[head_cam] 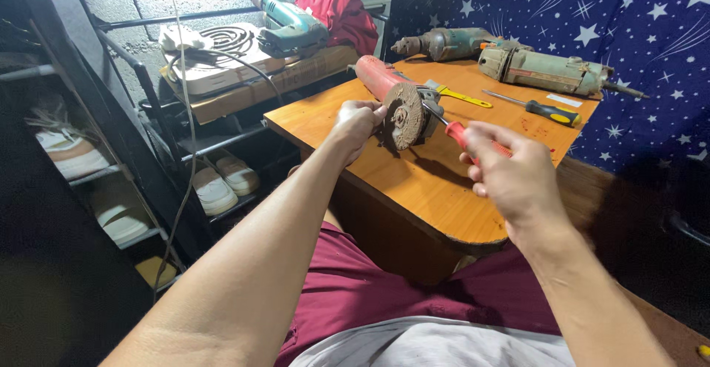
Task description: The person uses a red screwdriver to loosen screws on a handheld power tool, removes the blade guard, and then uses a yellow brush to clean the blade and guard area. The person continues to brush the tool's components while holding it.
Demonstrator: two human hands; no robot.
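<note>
Where the seated person's arms reach over the wooden table [414, 182], two items are in hand. Right hand [510, 178]: fingers closed round the red handle of a screwdriver [452, 132], its shaft running up-left to the hub of the disc. Left hand [356, 123]: clamped on the head of a red angle grinder [388, 90] just beside the worn grinding disc [403, 116], which faces the person; the grinder body lies on the table beyond the grip. Farther back: a yellow-handled brush [460, 96], a black-and-yellow screwdriver [543, 110], a grey-green power tool [547, 71], an old drill [444, 43]. Off left, on a shelf: a teal drill [290, 23].
</note>
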